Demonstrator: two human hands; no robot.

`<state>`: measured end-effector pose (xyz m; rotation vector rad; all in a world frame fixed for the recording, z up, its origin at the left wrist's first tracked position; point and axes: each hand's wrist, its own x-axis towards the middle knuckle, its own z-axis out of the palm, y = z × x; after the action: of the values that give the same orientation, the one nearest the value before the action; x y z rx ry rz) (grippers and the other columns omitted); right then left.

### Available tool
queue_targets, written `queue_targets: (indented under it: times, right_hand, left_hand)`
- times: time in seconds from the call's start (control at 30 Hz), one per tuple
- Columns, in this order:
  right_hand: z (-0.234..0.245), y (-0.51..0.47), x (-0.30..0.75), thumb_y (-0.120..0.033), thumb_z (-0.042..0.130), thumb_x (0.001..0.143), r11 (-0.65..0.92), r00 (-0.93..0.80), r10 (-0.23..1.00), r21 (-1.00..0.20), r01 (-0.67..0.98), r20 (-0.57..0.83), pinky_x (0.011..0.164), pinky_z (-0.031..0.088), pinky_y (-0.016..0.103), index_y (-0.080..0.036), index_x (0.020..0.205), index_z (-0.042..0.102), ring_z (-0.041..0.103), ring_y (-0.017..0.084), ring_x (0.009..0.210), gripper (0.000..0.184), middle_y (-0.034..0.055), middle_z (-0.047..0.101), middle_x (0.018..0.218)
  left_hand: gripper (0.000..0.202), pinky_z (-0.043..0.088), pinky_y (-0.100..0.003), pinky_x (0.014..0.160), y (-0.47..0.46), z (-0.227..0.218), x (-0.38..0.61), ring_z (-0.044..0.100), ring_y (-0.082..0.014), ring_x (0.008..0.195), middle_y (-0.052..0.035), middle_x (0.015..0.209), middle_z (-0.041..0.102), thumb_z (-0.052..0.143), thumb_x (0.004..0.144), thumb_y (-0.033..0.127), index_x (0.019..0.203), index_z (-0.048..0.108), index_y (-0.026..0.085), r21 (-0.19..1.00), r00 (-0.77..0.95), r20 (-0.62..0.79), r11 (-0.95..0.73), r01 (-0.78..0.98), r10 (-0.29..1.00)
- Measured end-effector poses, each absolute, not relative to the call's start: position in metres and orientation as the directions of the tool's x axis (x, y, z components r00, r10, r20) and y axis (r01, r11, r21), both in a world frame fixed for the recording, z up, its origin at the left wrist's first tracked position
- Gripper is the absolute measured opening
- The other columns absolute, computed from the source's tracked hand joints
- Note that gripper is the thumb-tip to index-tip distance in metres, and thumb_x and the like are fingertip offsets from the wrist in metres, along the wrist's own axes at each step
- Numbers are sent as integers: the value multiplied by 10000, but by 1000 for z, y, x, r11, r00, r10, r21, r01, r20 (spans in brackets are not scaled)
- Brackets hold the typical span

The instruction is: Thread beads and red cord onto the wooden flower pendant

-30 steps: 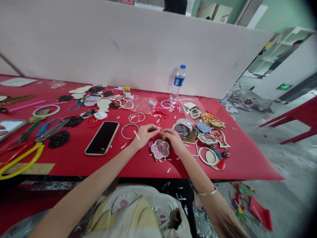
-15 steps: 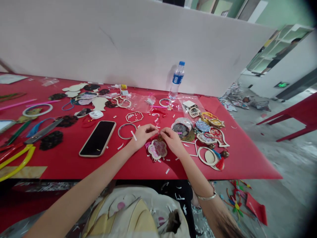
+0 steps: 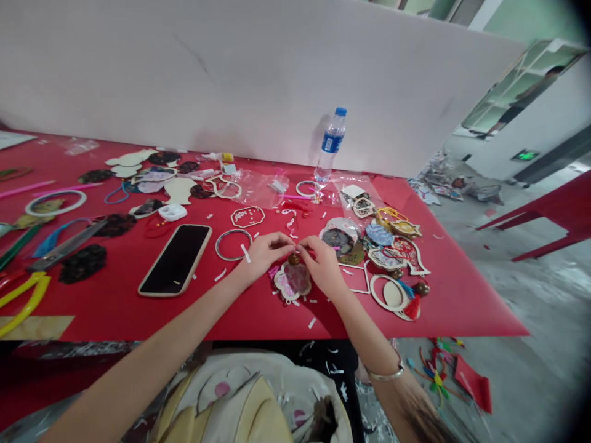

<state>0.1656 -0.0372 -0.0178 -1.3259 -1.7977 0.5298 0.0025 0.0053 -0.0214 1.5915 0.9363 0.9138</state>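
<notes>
A flower-shaped pendant [image 3: 292, 282] with a pale rim and a pink marbled middle lies on the red table just below my fingertips. At its top sits a round brown bead [image 3: 293, 259], and a bit of magenta tassel [image 3: 274, 271] shows at its left. My left hand [image 3: 268, 251] and my right hand [image 3: 319, 261] meet above the bead, thumbs and forefingers pinched. They appear closed on the pendant's thin cord, mostly hidden by the fingers. A red-and-white cord [image 3: 290, 223] lies just beyond.
A phone [image 3: 175, 259] and a ring [image 3: 234, 245] lie left of my hands. Scissors [image 3: 69, 245] and yellow-handled pliers [image 3: 28, 295] are farther left. A water bottle [image 3: 330, 146] stands at the back. Finished-looking ornaments [image 3: 397, 255] and a round frame [image 3: 388, 293] crowd the right. Paper scraps are scattered about.
The brown bead now shows more fully beneath my fingertips. Both hands stay pinched in nearly the same place. The view has shifted slightly.
</notes>
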Motion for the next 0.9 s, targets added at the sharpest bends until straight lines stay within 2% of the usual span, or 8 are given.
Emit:
queue_targets:
  times: [0.1,0.33,0.47,0.7,0.9]
  right_hand:
    - [-18,-38,165,-242,448,900,376,-114,911,-687,622,395,734,402,299,-215,793,565,534,183,792,161,36,578,806]
    - [-18,-39,167,-239,418,925,409,-191,882,-499,764,431,778,376,325,-208,857,587,527,205,856,185,65,601,873]
    - [-18,-39,167,-229,410,930,420,-215,873,-450,788,438,783,362,335,-204,868,585,530,208,866,188,68,609,884]
    - [-17,-39,164,-227,426,910,404,-147,890,-596,694,432,743,392,309,-214,820,569,526,194,812,169,49,578,830]
    - [-19,-38,164,-221,426,906,397,-144,895,-608,688,422,745,392,307,-217,799,547,522,193,806,162,46,568,817]
  left_hand:
    - [243,504,-273,730,6,-22,2,629,-155,723,-32,773,703,682,719,387,793,673,155,981,419,70,-138,133,905]
    - [250,513,-276,706,6,-22,2,636,-158,697,-31,748,712,706,684,381,780,688,151,985,428,37,-106,137,903]
    - [240,508,-263,686,6,-22,2,629,-149,685,-24,735,704,712,680,367,780,681,150,990,422,21,-79,120,906]
    - [252,479,-244,656,6,-24,2,591,-127,672,-16,743,671,683,717,385,799,647,150,988,418,49,-105,111,907]
    - [227,473,-248,691,5,-23,3,609,-130,710,-15,766,669,678,725,356,808,622,153,997,483,9,-47,66,875]
